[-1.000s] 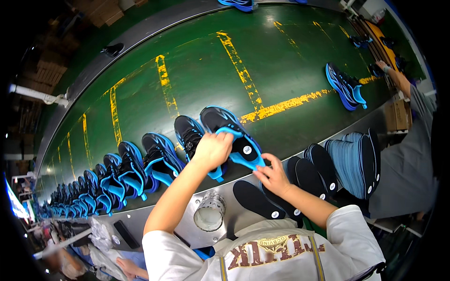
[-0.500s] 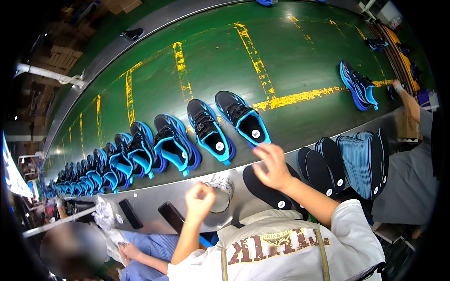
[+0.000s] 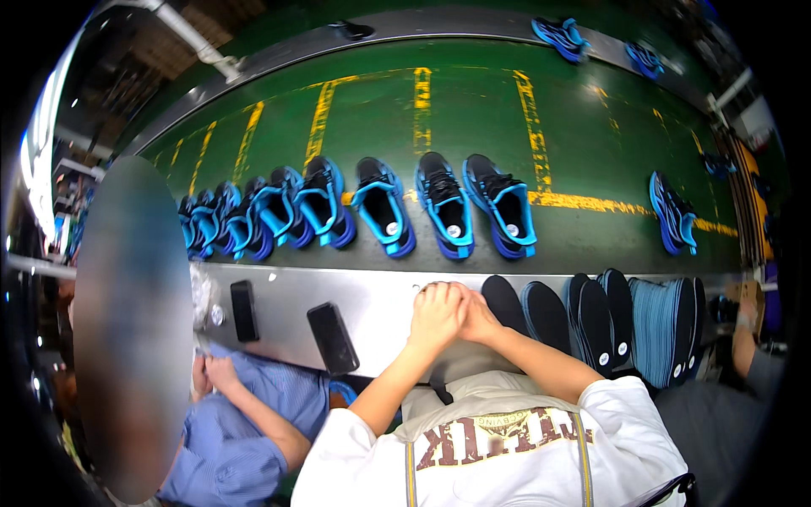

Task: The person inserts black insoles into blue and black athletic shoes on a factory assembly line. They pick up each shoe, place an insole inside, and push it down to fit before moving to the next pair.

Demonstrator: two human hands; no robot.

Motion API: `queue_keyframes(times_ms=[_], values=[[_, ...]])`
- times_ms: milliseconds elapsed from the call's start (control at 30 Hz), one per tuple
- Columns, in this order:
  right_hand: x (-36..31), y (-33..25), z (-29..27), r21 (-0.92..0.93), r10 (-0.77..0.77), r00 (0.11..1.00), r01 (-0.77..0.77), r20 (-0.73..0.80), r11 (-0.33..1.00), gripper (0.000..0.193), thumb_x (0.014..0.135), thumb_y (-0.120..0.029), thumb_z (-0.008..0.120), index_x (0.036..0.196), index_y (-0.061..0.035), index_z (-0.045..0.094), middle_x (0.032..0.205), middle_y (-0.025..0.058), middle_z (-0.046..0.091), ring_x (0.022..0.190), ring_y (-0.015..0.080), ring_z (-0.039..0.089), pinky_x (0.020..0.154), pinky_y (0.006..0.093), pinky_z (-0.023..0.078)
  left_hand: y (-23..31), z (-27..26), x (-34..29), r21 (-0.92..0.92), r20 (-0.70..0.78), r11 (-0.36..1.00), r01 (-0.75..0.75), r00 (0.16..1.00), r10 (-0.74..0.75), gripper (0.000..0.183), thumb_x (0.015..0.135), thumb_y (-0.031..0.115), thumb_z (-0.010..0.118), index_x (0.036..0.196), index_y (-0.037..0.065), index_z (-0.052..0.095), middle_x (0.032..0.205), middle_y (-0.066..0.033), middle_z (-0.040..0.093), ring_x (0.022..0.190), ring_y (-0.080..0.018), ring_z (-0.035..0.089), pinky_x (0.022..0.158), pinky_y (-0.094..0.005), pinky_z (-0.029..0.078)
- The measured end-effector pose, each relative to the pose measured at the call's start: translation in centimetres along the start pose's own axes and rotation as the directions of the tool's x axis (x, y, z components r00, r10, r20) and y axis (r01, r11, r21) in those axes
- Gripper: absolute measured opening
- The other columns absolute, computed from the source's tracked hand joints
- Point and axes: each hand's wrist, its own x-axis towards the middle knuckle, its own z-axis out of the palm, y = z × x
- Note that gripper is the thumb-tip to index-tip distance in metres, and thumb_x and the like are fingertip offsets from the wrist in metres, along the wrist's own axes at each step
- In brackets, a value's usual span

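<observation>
My left hand (image 3: 437,314) and my right hand (image 3: 479,318) are brought together over the metal ledge in front of me. Their fingers are closed against each other, and whatever lies between or under them is hidden. Just right of them lie black shoe insoles (image 3: 502,302), the nearest one beside my right hand. Beyond the ledge stand black and blue sneakers (image 3: 498,198) in a row, heels toward me. Round white stickers show inside the three nearest. Neither hand touches a shoe.
A stack of insoles (image 3: 655,325) stands farther right on the ledge. Two dark phones (image 3: 332,338) lie to the left. A person in a blue shirt (image 3: 241,422) sits at my left; another person's arm (image 3: 743,342) is at right. One sneaker (image 3: 672,215) stands apart on the green surface.
My right hand has come back from the nearest sneaker's heel and joined my left hand. The view has turned, so the row appears shifted. The white ring-shaped roll near my left hand no longer shows.
</observation>
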Motion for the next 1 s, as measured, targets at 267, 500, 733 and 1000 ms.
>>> queue_keyframes(times_ms=[267, 500, 733, 1000], values=[[-5.9, -5.6, -0.4, 0.210, -0.298, 0.911, 0.243, 0.287, 0.947, 0.045, 0.063, -0.018, 0.063, 0.100, -0.0009, 0.045, 0.098, 0.0192, 0.048, 0.092, 0.0361, 0.045, 0.081, 0.0403, 0.037, 7.5, -3.1, -8.3, 0.164, -0.082, 0.945, 0.281, 0.959, -0.271, 0.033, 0.071, 0.019, 0.055, 0.097, 0.000, 0.048, 0.078, -0.0100, 0.049, 0.075, -0.0237, 0.047, 0.069, -0.0338, 0.036], [-14.0, -2.9, 4.4, 0.365, -0.418, 0.728, 0.244, 0.543, 0.898, 0.055, 0.064, -0.020, 0.065, 0.108, 0.0005, 0.040, 0.110, 0.0177, 0.042, 0.103, 0.0322, 0.040, 0.091, 0.0381, 0.030, 13.6, -3.4, -18.1, 0.149, -0.134, 0.786, 0.600, 0.800, -0.586, 0.026, 0.070, 0.018, 0.055, 0.090, 0.001, 0.049, 0.081, -0.0119, 0.048, 0.077, -0.0262, 0.047, 0.073, -0.0373, 0.037], [-17.0, -6.0, 6.3, 0.476, -0.579, 0.529, 0.333, 0.620, 0.814, 0.059, 0.059, -0.018, 0.068, 0.109, -0.0022, 0.042, 0.110, 0.0168, 0.043, 0.105, 0.0328, 0.039, 0.092, 0.0400, 0.029, 16.5, -2.3, -24.7, 0.261, -0.209, 0.732, 0.629, 0.777, -0.593, 0.035, 0.071, 0.023, 0.053, 0.098, 0.001, 0.050, 0.088, -0.0113, 0.050, 0.082, -0.0245, 0.048, 0.077, -0.0387, 0.035], [-21.8, -6.7, 13.4, 0.427, -0.555, 0.494, 0.355, 0.670, 0.832, 0.052, 0.063, -0.020, 0.065, 0.106, -0.0020, 0.043, 0.106, 0.0153, 0.044, 0.102, 0.0318, 0.041, 0.093, 0.0390, 0.029, 15.1, -1.0, -32.8, 0.104, -0.199, 0.653, 0.750, 0.659, -0.725, 0.033, 0.070, 0.013, 0.046, 0.100, -0.001, 0.048, 0.086, -0.0126, 0.048, 0.079, -0.0249, 0.049, 0.081, -0.0381, 0.038]])
